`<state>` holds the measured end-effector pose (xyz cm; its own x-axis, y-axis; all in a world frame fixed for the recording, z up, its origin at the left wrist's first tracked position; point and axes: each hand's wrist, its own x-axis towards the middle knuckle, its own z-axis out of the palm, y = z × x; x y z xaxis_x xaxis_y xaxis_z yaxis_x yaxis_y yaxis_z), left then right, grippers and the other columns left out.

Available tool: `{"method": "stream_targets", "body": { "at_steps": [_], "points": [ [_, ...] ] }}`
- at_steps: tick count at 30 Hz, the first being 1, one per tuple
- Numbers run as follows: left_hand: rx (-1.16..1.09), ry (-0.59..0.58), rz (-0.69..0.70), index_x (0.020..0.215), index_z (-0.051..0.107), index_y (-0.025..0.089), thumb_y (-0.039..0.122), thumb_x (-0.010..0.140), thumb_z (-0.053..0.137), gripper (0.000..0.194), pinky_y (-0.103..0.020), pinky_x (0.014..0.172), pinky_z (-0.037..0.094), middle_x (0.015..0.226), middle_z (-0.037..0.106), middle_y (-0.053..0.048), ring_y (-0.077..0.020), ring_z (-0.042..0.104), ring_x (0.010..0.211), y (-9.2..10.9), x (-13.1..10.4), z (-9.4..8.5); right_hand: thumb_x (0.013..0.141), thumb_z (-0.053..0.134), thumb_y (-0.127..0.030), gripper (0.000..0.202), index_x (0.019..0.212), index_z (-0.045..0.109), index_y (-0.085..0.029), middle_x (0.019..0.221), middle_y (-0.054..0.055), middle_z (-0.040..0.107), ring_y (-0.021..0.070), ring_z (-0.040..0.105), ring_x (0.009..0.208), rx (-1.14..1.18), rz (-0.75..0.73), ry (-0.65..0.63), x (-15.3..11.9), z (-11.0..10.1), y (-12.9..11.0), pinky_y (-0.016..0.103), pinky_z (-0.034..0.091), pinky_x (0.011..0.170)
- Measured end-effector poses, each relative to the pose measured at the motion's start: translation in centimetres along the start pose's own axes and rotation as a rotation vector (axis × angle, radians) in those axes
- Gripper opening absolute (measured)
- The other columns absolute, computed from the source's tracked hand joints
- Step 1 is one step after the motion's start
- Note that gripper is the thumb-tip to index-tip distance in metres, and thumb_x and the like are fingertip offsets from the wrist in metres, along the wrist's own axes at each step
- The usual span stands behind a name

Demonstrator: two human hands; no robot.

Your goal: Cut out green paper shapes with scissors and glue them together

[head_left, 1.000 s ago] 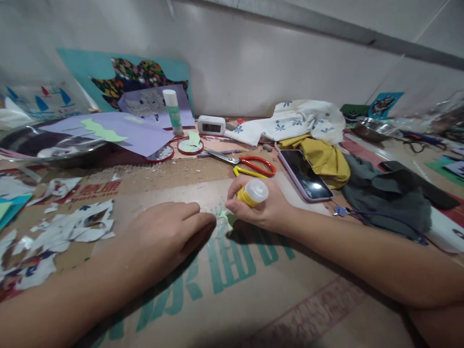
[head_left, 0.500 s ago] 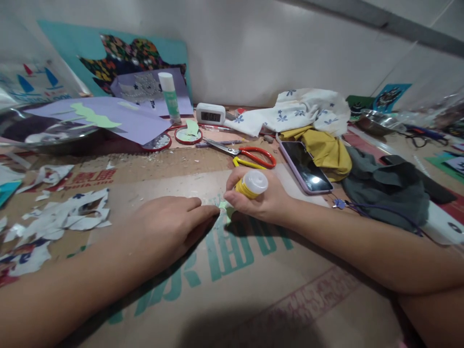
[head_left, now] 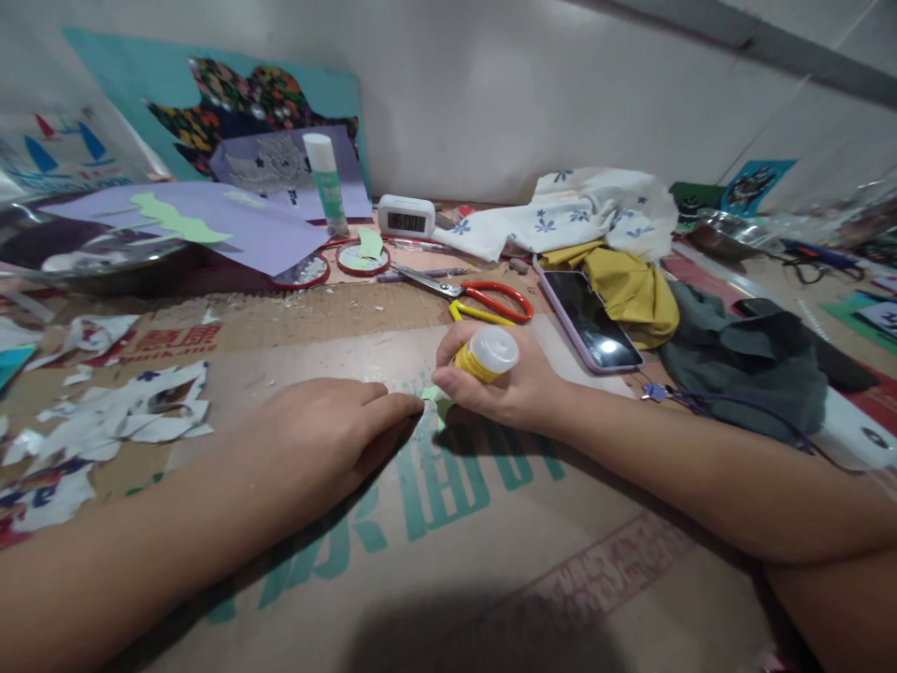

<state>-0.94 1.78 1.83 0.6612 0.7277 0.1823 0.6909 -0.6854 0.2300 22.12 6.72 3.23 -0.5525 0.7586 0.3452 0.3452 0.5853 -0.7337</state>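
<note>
My right hand (head_left: pixel 515 383) is wrapped round a yellow glue stick (head_left: pixel 489 355), whose clear round end points up toward me. The stick's lower end is hidden behind my fingers, above a small piece of light green paper (head_left: pixel 440 404) on the cardboard. With its fingers together, my left hand (head_left: pixel 343 425) holds the left edge of that paper down at the fingertips. Beyond my right hand lie scissors (head_left: pixel 483 301) with red and yellow handles.
White cloth scraps (head_left: pixel 133 411) lie at left. Behind stand a green-and-white glue stick (head_left: pixel 326 187) and a small digital clock (head_left: pixel 406 218). Purple paper (head_left: pixel 245 220) rests over a metal bowl (head_left: pixel 91 266). A phone (head_left: pixel 589 318) and folded fabrics (head_left: pixel 735 360) are at right.
The view has shifted very slightly. Both hands stay almost in place, with the glue stick still in my right hand over the green paper.
</note>
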Motion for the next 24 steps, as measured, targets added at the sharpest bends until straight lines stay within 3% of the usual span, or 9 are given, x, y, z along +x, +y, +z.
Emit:
{"method": "stream_targets", "body": {
  "at_steps": [6,14,24],
  "points": [
    [-0.011,0.039,0.012,0.103,0.072,0.025,0.034,0.105,0.043,0.030,-0.030,0.069,0.050,0.083,0.073,-0.003,-0.0177,0.066,0.069,-0.02,-0.14,0.30,0.088,0.064,-0.050,0.035,0.072,0.059,-0.019,0.062,-0.001,0.060,0.0127,0.056,0.059,-0.027,0.009,-0.006,0.00,-0.18,-0.09,0.026,0.039,0.057],
    [0.127,0.039,0.083,0.107,0.069,0.026,0.032,0.105,0.041,0.028,-0.031,0.056,0.039,0.071,0.065,-0.002,-0.0195,0.058,0.059,0.12,-0.15,0.39,0.088,0.063,-0.053,0.037,0.072,0.059,-0.020,0.061,-0.001,0.060,0.0126,0.055,0.057,-0.017,-0.006,0.002,-0.01,0.02,0.14,0.026,0.038,0.057],
    [0.012,0.039,0.023,0.111,0.072,0.028,0.035,0.104,0.044,0.030,-0.030,0.066,0.050,0.081,0.073,-0.004,-0.0187,0.066,0.067,0.04,0.00,0.60,0.087,0.064,-0.060,0.041,0.078,0.064,-0.020,0.069,0.001,0.066,0.0147,0.059,0.065,-0.006,-0.010,-0.025,0.20,0.06,0.08,0.027,0.043,0.062]
  ]
}}
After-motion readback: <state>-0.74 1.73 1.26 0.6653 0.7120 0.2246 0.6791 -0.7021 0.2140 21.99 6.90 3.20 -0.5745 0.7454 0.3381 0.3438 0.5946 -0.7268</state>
